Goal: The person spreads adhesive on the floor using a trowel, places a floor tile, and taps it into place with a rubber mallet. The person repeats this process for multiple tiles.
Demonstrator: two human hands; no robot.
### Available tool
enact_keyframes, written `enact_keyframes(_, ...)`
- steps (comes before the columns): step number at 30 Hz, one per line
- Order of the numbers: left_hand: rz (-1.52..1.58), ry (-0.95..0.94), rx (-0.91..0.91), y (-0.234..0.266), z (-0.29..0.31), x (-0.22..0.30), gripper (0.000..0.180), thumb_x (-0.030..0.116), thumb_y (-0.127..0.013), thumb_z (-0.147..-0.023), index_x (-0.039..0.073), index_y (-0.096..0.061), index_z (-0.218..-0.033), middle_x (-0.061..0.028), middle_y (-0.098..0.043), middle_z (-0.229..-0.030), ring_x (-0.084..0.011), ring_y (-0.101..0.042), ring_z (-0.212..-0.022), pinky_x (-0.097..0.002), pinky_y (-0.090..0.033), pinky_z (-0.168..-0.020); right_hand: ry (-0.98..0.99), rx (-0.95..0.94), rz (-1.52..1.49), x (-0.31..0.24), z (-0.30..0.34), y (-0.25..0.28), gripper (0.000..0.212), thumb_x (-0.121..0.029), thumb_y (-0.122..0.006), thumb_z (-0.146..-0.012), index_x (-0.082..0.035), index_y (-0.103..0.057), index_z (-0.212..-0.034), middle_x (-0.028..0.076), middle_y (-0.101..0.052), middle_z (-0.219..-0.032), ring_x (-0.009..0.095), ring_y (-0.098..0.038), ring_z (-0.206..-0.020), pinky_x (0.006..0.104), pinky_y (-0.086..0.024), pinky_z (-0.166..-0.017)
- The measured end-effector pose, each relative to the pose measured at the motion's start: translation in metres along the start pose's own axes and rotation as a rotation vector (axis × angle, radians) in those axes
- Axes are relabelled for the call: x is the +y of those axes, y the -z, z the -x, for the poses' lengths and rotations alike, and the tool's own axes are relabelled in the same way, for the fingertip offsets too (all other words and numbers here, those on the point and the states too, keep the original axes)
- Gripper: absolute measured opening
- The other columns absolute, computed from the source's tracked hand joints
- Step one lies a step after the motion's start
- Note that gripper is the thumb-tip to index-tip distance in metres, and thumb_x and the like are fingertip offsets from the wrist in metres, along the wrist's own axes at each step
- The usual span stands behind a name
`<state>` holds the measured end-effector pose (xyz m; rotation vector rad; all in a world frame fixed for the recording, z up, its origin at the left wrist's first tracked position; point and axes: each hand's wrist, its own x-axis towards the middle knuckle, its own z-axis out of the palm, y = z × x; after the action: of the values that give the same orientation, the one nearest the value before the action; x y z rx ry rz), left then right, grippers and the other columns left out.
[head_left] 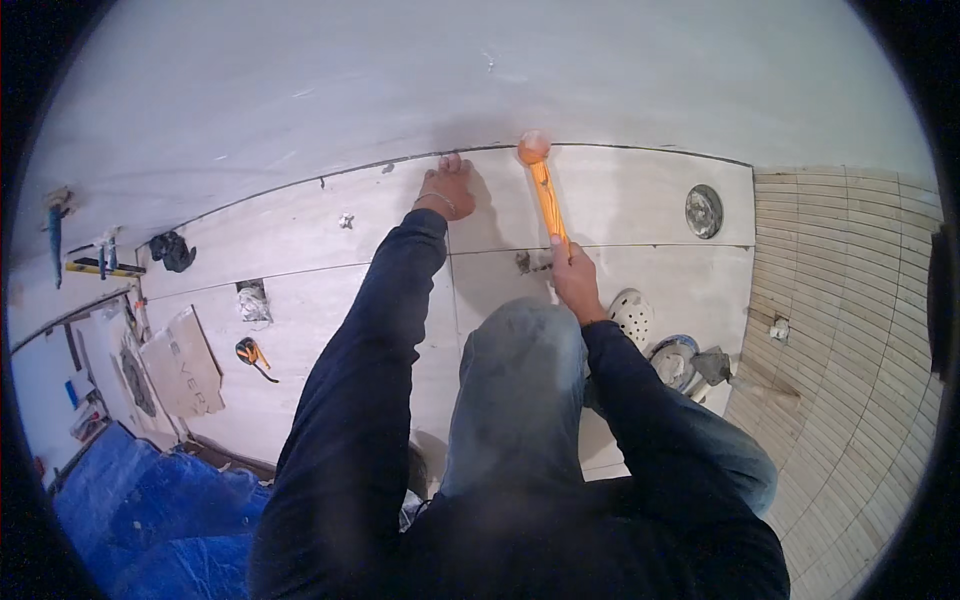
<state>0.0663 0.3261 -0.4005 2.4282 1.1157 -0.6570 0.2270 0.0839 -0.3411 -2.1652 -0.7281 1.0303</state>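
Note:
My right hand (577, 283) is closed round the lower handle of an orange mallet (547, 200). The mallet's rounded, pale-topped head lies at the dark joint where the large off-white floor tiles (610, 195) meet the smooth pale wall (640, 80). To the left of the mallet, my left hand (447, 187) rests palm down on the tile edge beside that joint. Its fingers are stretched toward the wall, and I see nothing in it. A seam between two tiles runs just below this hand.
A round metal-looking piece (704, 211) sits in the right floor tile. Near my right forearm are a clog (632, 317) and a round container (673, 360). Leftward lie a tape measure (250, 352), cardboard (185, 365), a black crumpled bag (173, 252) and a blue tarp (160, 510). Narrow-tiled wall (840, 300) borders the right.

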Motion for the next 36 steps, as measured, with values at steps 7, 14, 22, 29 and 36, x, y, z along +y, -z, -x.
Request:
enact_keyframes(7,-0.008,-0.011,-0.025,0.008,0.001,-0.002,0.074,0.032,-0.055,-0.088,0.005,-0.029,-0.152,-0.0204,-0.023,-0.162,-0.0345,-0.023,-0.15,-0.0515,-0.026,-0.117,-0.034,0.033,0.113,0.001,0.002,-0.013,0.05,-0.048,-0.05,-0.101,0.0,-0.062,-0.097,0.021,-0.063,-0.074,0.035,-0.063,-0.069,0.0431,-0.049,-0.065)
enact_keyframes(14,-0.032,-0.001,-0.053,0.026,0.005,0.012,0.075,0.029,-0.055,-0.086,0.002,-0.031,-0.151,-0.021,-0.026,-0.16,-0.0356,-0.026,-0.148,-0.0513,-0.023,-0.118,0.054,0.113,0.019,-0.007,0.015,-0.011,0.052,-0.047,-0.05,-0.102,0.002,-0.063,-0.09,0.017,-0.061,-0.069,0.025,-0.057,-0.062,0.039,-0.046,-0.06)
enact_keyframes(22,-0.017,0.017,-0.1,0.027,0.004,0.009,0.076,0.025,-0.054,-0.085,0.002,-0.028,-0.153,-0.0203,-0.021,-0.162,-0.0345,-0.022,-0.15,-0.0516,-0.02,-0.12,0.067,0.093,0.055,-0.014,0.009,-0.015,0.061,-0.056,-0.043,-0.101,0.002,-0.061,-0.096,0.02,-0.064,-0.074,0.037,-0.062,-0.07,0.0446,-0.049,-0.067)
enact_keyframes(29,-0.049,-0.003,-0.079,0.015,0.003,-0.005,0.076,0.027,-0.05,-0.086,0.005,-0.027,-0.154,-0.0207,-0.019,-0.163,-0.0339,-0.021,-0.151,-0.0508,-0.021,-0.12,-0.009,0.06,0.015,-0.008,0.016,-0.025,0.061,-0.057,-0.045,-0.1,0.001,-0.063,-0.092,0.015,-0.06,-0.07,0.027,-0.06,-0.069,0.0407,-0.048,-0.065)
enact_keyframes(36,-0.06,-0.018,-0.064,0.015,0.006,-0.003,0.071,0.022,-0.047,-0.086,0.003,-0.029,-0.153,-0.0208,-0.023,-0.162,-0.0339,-0.023,-0.15,-0.0529,-0.024,-0.118,-0.019,0.004,0.012,-0.018,0.025,-0.024,0.063,-0.058,-0.04,-0.101,0.0,-0.064,-0.096,0.023,-0.066,-0.079,0.042,-0.065,-0.077,0.0478,-0.05,-0.07)
